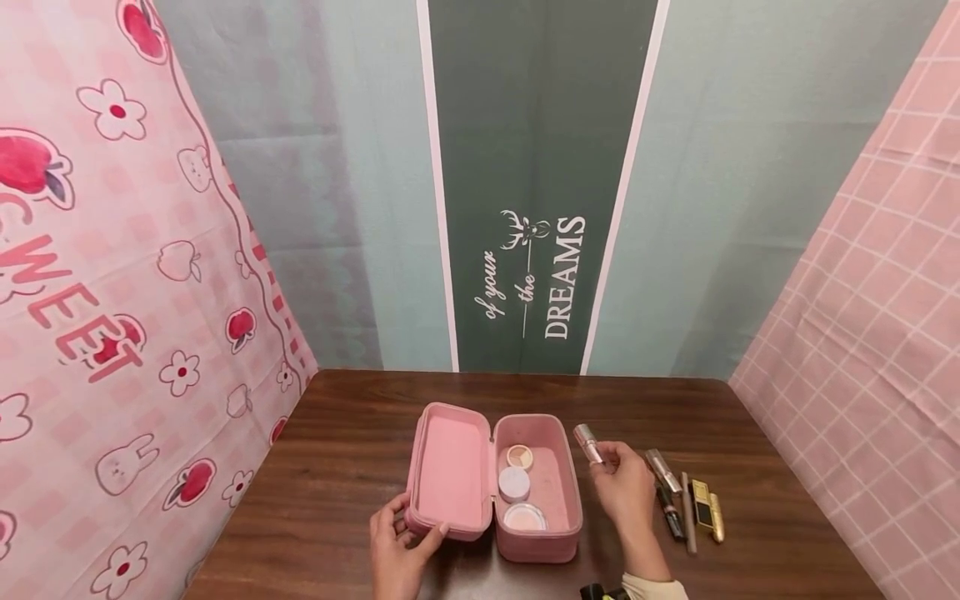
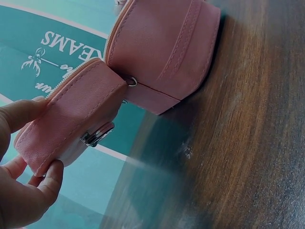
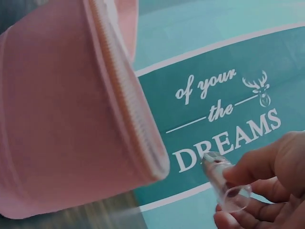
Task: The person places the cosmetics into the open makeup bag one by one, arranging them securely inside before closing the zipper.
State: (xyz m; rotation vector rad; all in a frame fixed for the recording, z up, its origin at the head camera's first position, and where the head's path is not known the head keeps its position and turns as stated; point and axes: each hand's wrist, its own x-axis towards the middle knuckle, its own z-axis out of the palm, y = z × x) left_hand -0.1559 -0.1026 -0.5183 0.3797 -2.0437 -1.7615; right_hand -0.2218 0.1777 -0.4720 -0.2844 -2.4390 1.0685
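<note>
A pink zippered cosmetic case (image 1: pixel 536 546) stands on the table with its lid (image 1: pixel 452 467) folded out to the left. My left hand (image 1: pixel 397 546) grips the lid's front corner, thumb on one side and fingers on the other, as the left wrist view also shows. Inside the case lie a small round palette (image 1: pixel 520 457), a white round jar (image 1: pixel 513 484) and a round compact (image 1: pixel 525 517). Just right of the case, my right hand (image 1: pixel 626 487) pinches a clear, silvery lipstick-like tube (image 3: pixel 220 179), held tilted above the table.
To the right of my right hand lie a silvery tube (image 1: pixel 663 471), a dark tube (image 1: pixel 670 513), a slim brown pencil (image 1: pixel 688 517), a black-and-gold compact (image 1: pixel 702 504) and a gold tube (image 1: pixel 717 518). Printed cloths surround the wooden table (image 1: pixel 337 467) at back and sides.
</note>
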